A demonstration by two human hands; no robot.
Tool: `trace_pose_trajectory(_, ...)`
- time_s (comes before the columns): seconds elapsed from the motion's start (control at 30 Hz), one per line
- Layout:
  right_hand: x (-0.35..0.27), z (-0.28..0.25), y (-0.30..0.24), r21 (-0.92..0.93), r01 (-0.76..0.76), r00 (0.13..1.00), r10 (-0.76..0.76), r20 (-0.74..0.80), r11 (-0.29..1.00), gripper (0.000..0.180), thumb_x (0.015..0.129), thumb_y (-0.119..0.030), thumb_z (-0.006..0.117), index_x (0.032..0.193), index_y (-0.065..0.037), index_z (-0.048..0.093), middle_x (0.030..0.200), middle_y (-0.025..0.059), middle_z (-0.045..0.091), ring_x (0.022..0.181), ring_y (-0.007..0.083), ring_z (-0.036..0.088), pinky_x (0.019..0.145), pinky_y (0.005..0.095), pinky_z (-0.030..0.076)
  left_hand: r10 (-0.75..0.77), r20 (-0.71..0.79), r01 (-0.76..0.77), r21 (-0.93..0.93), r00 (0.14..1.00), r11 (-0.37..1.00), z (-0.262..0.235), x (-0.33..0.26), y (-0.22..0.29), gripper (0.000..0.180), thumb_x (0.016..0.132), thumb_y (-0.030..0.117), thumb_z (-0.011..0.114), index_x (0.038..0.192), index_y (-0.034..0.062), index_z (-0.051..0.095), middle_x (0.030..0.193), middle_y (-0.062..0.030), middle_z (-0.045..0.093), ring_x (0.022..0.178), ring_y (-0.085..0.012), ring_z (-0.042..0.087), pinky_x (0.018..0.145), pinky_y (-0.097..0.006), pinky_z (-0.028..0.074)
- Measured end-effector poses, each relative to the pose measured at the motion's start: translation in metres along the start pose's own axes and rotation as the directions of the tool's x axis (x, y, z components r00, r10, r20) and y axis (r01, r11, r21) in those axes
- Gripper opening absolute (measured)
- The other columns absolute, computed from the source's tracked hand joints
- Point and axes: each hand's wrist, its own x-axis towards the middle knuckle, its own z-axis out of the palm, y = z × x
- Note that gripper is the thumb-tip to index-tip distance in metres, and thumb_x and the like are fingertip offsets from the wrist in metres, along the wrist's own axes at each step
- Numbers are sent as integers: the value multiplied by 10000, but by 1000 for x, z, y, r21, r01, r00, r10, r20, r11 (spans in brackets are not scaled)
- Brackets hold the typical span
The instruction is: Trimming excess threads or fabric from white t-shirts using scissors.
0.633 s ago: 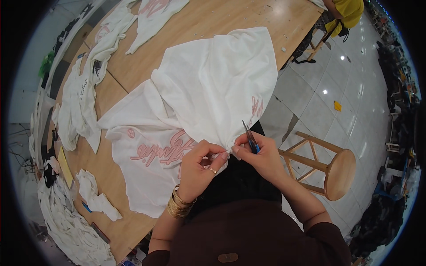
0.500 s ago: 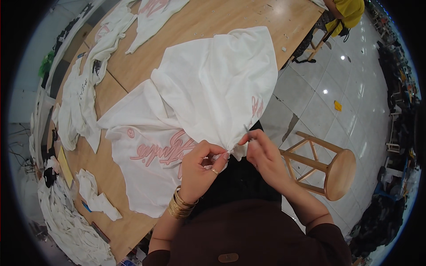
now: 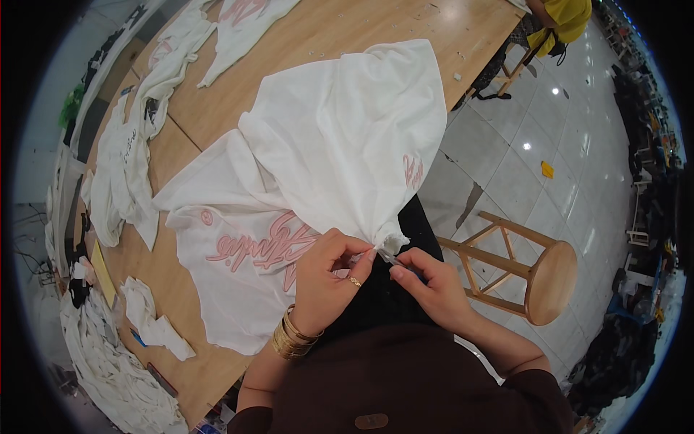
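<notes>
Head view: white cotton T-shirt with pink script lettering [image 3: 318, 166] draped over the pale wooden worktable [image 3: 361, 29] edge.
Left hand [image 3: 329, 278]: pinching the gathered hem.
Right hand [image 3: 426, 282]: closed on a small tool (barely visible), probably trimming threads.
Next: steady, taut fabric.

There are no packages, signs or screens. Only a flat yellow card [image 3: 103, 273], like a label, lies at the left edge of the desk [image 3: 361, 29].
</notes>
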Motion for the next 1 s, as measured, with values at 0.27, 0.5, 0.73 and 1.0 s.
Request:
trace_pose_trajectory(0.27,2,-3,-12,-247,-5,999,-7,-49,969,255,846,-312,594,871,-61,556,592,108,520,522,271,533,498,328,404,15,-7,-15,33,1000,999,1,1,4,72,741,18,652,797,10,608,699,-43,539,575,-113,541,543,-217,446)
trace_pose_trajectory(0.5,4,-4,-14,-234,-66,998,62,-24,970,195,849,-230,606,883,-44,559,630,64,524,524,119,437,494,259,355,53,-2,-52,88,999,995,2,0,3,68,741,22,653,793,14,610,696,-48,541,572,-123,544,541,-220,445)
trace_pose_trajectory(0.73,9,-6,-9,-212,-6,993,-18,-114,977,210,842,-243,605,880,-43,552,616,72,521,525,158,471,499,279,376,15,2,-15,1,1000,1000,-2,-1,-2,66,740,19,653,792,12,611,691,-41,534,574,-111,539,540,-217,438)
trace_pose_trajectory(1.0,12,2,-9,-109,62,980,-81,-179,992,295,790,-265,665,894,-16,546,643,100,565,522,169,507,524,284,421,74,1,-74,62,997,995,1,0,6,81,738,4,648,816,9,626,703,-48,543,586,-108,556,554,-207,450)
